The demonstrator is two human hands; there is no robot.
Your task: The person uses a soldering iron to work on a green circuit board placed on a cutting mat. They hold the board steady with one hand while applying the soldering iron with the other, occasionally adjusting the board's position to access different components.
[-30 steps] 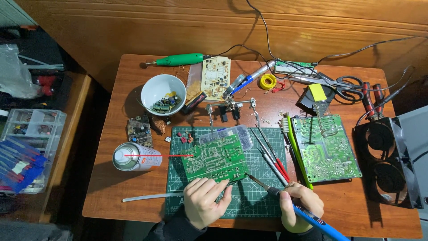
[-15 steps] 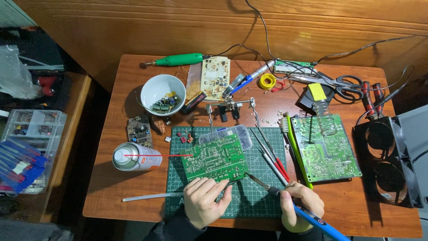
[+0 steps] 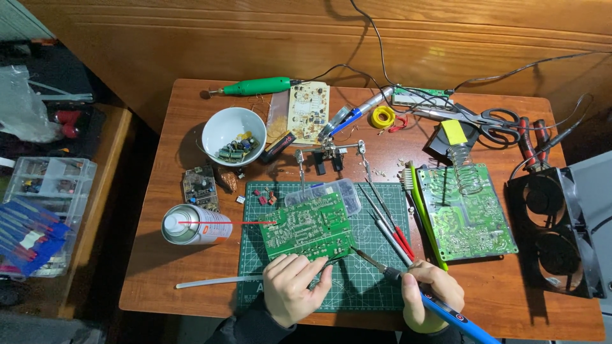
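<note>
While nothing has shifted, left hand (image 3: 294, 290) on circuit board (image 3: 308, 226), right hand (image 3: 432, 295) gripping soldering iron (image 3: 446, 309)

Open room: we see bare brown wooden tabletop (image 3: 191, 280) at the near-left corner.
Left flank: a silver spray can (image 3: 191, 224) lying on its side, a thin white rod (image 3: 213, 281) nearer us.
Right flank: screwdrivers (image 3: 392, 229) and a second green circuit board (image 3: 464, 213) crowd the way.
Far side: white bowl (image 3: 234, 136), helping-hands clamp stand (image 3: 328, 153).

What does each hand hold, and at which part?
The right hand holds a blue soldering iron by its handle. The left hand holds dark tweezers by the rear end, at the green circuit board.
</note>
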